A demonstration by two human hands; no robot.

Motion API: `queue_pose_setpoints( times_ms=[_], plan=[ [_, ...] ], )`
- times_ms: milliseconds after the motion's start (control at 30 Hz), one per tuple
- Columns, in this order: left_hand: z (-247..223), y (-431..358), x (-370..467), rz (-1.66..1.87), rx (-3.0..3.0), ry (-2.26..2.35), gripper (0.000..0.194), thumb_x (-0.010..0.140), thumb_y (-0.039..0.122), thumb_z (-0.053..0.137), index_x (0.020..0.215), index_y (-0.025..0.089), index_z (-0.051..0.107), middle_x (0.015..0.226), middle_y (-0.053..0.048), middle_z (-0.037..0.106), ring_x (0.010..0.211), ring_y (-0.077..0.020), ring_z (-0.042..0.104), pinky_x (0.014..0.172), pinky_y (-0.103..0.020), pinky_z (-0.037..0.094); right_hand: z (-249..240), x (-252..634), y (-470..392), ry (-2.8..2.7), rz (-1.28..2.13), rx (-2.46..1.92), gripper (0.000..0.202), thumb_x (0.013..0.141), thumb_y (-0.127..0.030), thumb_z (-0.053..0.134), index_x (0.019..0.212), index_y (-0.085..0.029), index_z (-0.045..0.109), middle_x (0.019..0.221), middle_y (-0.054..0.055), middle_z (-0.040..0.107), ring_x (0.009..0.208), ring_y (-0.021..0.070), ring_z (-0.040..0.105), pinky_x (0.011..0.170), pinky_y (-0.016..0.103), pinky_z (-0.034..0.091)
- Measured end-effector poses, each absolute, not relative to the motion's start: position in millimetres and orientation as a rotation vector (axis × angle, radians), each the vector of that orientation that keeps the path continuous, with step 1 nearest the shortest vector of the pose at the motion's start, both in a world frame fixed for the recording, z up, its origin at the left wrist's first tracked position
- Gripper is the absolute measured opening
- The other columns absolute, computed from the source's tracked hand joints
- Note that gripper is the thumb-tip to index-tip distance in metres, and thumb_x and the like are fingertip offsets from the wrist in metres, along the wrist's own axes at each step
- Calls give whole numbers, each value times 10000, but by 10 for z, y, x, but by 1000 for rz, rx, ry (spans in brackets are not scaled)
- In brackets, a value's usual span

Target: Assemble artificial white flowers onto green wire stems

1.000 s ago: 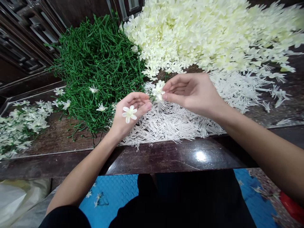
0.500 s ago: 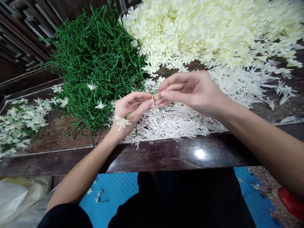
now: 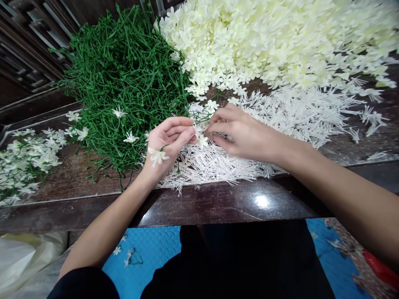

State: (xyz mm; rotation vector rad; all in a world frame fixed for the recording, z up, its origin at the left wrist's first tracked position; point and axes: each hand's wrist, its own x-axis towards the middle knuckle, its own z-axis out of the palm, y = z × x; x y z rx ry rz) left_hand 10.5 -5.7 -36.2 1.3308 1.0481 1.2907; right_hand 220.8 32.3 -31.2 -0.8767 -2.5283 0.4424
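Observation:
My left hand (image 3: 170,141) is closed, thumb against forefinger, on an artificial flower stem. One white flower (image 3: 158,157) of it hangs over the heel of that hand. Another white flower (image 3: 202,140) shows just beyond the left fingertips, between both hands. My right hand (image 3: 233,131) points down with bent fingers pinched at the pile of white stamen pieces (image 3: 218,164); what is in its fingertips, if anything, is hidden. A heap of green plastic stems (image 3: 124,74) lies behind and left of my left hand.
Loose cream petals (image 3: 264,41) are heaped at the back right. Several finished-looking white flowers on stems (image 3: 34,158) lie at the left. All rests on a dark wooden bench (image 3: 218,203) with a raised front edge. A blue mat (image 3: 149,249) covers the floor below.
My right hand has turned from palm-up near the left fingertips to palm-down, its fingers lowered to the white stamen pile. The left hand stays nearly in place with the stem.

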Motion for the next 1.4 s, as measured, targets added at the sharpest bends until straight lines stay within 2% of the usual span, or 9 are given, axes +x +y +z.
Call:
queue_pose_setpoints(
  times_ms=[100,233,500,667,767,933,1200,1400],
  plan=[
    [-359,-55,122,1291,1308,1047,238,769,281,816,934,175,681,738,4,741,610,-85,703,641,-187,613,-301,2225,339,-2521,448,-924,237,916,-238,493,884,-222,727,977,110,635,1025,323,559,889,543,488],
    [-350,-60,143,1298,1294,1047,233,755,282,830,894,159,690,725,-4,736,597,-86,702,608,-179,608,-234,2235,345,-2501,468,-990,218,930,-240,477,879,-222,688,930,106,650,989,324,584,893,565,483],
    [-337,-82,136,1283,1333,1090,177,755,261,827,861,160,727,763,-16,746,621,-90,708,638,-191,623,-90,2223,271,-2155,794,-985,96,873,-255,598,840,-234,686,842,53,719,743,243,647,715,484,560],
    [-343,-80,130,1279,1348,1098,206,747,296,834,860,162,725,761,-18,746,636,-104,715,668,-221,631,-81,2207,232,-2120,987,-895,51,839,-265,650,802,-268,685,846,21,731,731,234,654,683,460,577],
    [-331,-90,134,1263,1343,1076,175,758,269,826,867,166,737,770,-17,750,661,-106,721,687,-218,629,-93,2192,212,-2109,1049,-892,51,846,-271,656,812,-277,693,868,18,738,745,235,656,717,468,580],
    [-315,-113,146,1217,1374,1042,135,780,233,808,884,164,753,817,-33,763,715,-118,737,747,-239,631,-90,2175,195,-2094,1070,-854,54,847,-277,659,813,-272,702,868,22,744,774,246,670,776,483,584],
    [-301,-118,151,1203,1445,1068,120,768,211,812,879,179,781,802,-30,765,735,-128,728,748,-248,619,-70,2171,181,-2121,1032,-814,87,867,-252,632,812,-270,697,811,8,731,704,215,657,647,416,550],
    [-304,-116,145,1222,1433,1048,121,760,198,816,876,181,787,826,-28,770,713,-105,714,713,-215,602,-107,2165,195,-2124,967,-783,98,883,-258,622,821,-251,698,836,23,738,737,215,666,708,419,563]
  ],
)
